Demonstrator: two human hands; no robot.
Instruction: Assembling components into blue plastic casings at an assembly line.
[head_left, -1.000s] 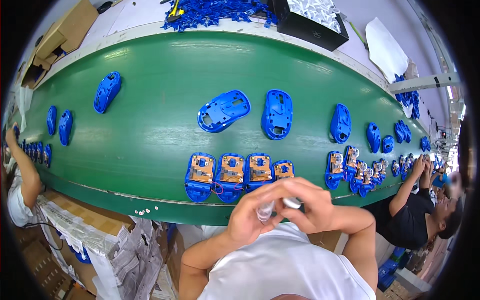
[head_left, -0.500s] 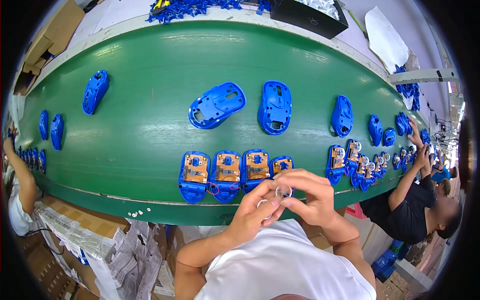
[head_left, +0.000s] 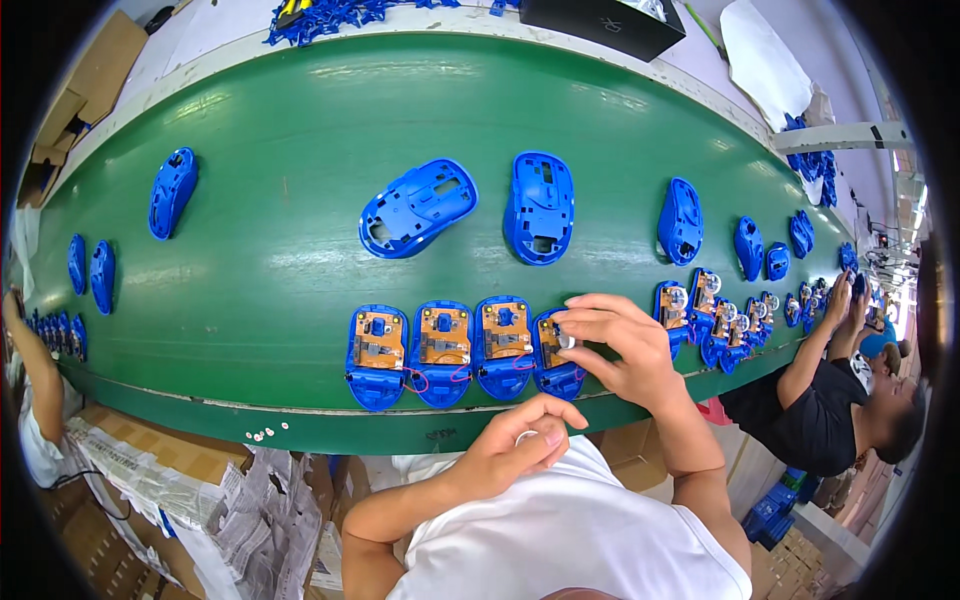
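Note:
Several blue mouse bases with orange circuit boards lie in a row on the near edge of the green conveyor belt point(head_left: 300, 230). My right hand point(head_left: 620, 345) rests over the rightmost base point(head_left: 553, 360) of that row, its fingertips pinching a small white wheel point(head_left: 566, 341) at the board. My left hand point(head_left: 525, 440) hovers below the belt edge, close to my chest, fingers curled around a small white part point(head_left: 526, 437). Three more bases point(head_left: 440, 350) sit to the left of my right hand.
Two blue mouse top shells point(head_left: 540, 205) lie mid-belt, others point(head_left: 172, 190) farther left and right. More fitted bases point(head_left: 720, 315) sit to the right, near another person point(head_left: 850, 400) reaching onto the belt. A person's arm point(head_left: 30, 380) is at left. Cardboard boxes point(head_left: 180, 470) stand below.
My hands were together in front of my chest; my right hand has moved up onto the rightmost base in the row. My left hand stays low with a small white part.

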